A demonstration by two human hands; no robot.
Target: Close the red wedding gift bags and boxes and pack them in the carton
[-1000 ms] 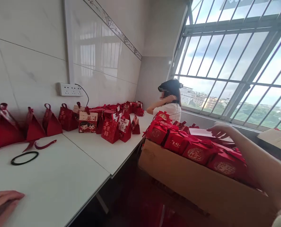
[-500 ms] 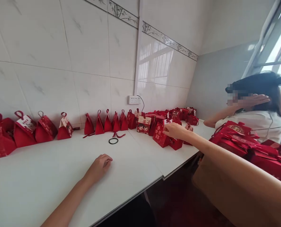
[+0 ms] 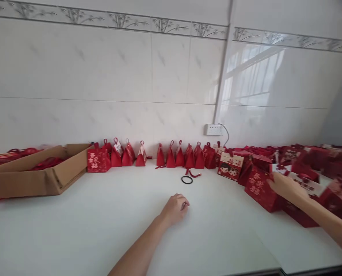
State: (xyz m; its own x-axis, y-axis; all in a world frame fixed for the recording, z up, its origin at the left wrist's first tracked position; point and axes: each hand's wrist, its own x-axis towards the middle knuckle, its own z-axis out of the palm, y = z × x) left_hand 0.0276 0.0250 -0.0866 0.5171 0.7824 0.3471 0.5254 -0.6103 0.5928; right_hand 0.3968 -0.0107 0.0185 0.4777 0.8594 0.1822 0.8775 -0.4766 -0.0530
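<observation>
Your left hand (image 3: 175, 209) lies on the table (image 3: 102, 230), near its middle. An elastic band (image 3: 186, 179) lies just behind it, and a row of gift pouches (image 3: 179, 157) stands behind that, along the wall. A cardboard box (image 3: 44, 180) sits far left, and a power strip (image 3: 213, 129) is mounted on the wall above. At right, your right hand (image 3: 284, 188) touches the frontmost gift box (image 3: 258, 189) of a cluster.

The white table (image 3: 102, 230) bears red gift boxes (image 3: 171, 156), a cardboard box (image 3: 44, 180) and a black ring (image 3: 186, 179).
</observation>
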